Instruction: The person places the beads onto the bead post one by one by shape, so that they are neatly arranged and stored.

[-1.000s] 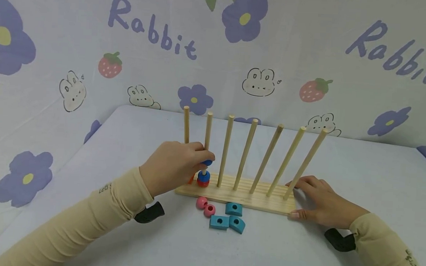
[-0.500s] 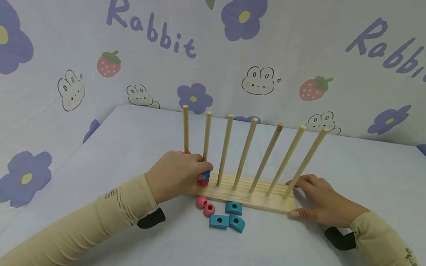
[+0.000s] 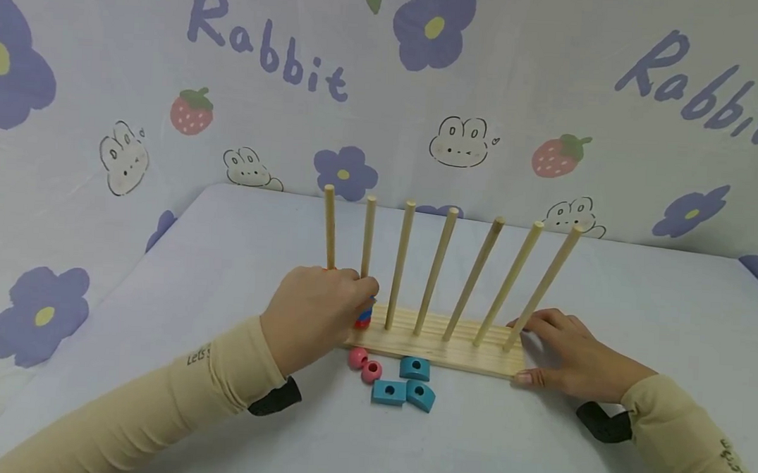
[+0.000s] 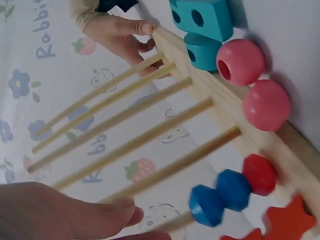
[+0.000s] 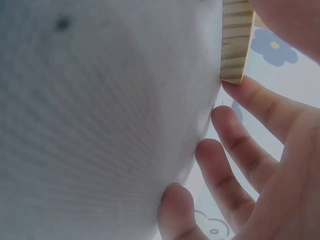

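Left hand [image 3: 320, 315]: loosely parted, no visible grip, near blue beads [image 4: 233, 190], mid-frame
Right hand [image 3: 567, 359]: outstretched against pegboard [image 3: 437, 352], frame right

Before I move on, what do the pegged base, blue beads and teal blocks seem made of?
Pegged base: apparently bare wood; pale grain lines show.
Blue beads: painted wood or plastic; faceted, with some shine, but no grain shows.
Teal blocks: likewise open; smooth, even colour with a low sheen.

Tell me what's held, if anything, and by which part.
The right hand holds the wooden base by its right end. Whether the left hand grips the second peg from the left is unclear.
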`<state>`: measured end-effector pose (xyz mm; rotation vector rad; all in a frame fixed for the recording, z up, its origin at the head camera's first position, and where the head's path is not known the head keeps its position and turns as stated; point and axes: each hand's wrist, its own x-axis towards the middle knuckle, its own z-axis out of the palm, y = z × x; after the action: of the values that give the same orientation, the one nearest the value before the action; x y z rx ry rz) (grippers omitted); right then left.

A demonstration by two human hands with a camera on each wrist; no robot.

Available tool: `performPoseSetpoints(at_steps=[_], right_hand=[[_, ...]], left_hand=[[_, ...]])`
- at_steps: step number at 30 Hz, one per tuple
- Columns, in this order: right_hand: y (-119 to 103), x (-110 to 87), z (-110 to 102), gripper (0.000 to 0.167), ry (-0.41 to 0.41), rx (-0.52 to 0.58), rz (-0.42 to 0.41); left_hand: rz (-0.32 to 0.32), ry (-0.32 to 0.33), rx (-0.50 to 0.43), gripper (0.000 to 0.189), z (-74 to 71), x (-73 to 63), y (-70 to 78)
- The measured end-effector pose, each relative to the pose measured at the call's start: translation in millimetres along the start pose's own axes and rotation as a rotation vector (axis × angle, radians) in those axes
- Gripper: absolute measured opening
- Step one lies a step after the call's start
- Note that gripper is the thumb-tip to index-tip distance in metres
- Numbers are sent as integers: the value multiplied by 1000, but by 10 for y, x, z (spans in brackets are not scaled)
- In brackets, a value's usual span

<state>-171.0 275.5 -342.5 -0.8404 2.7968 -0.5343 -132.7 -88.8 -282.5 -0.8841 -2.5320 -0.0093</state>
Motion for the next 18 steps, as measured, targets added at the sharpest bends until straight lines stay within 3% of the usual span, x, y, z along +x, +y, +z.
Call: performPoseSetpoints(at_steps=[3, 7, 10, 14, 18], right_hand=[[-4, 22, 10, 69, 1, -1, -10], [-7, 35, 13, 70, 2, -9, -4], [-5, 20, 2, 70, 0, -15, 9], [-5, 3, -6, 70, -6, -11, 21], [-2, -8, -6, 71, -9, -8, 35]], left_hand=[[-9, 28, -9, 8, -20, -3, 101], [54, -15, -127, 5, 48, 21, 216], [86, -83, -211, 7, 123, 67, 274], [94, -220, -271, 15, 210, 121, 333], [137, -337, -257, 18, 291, 139, 384]])
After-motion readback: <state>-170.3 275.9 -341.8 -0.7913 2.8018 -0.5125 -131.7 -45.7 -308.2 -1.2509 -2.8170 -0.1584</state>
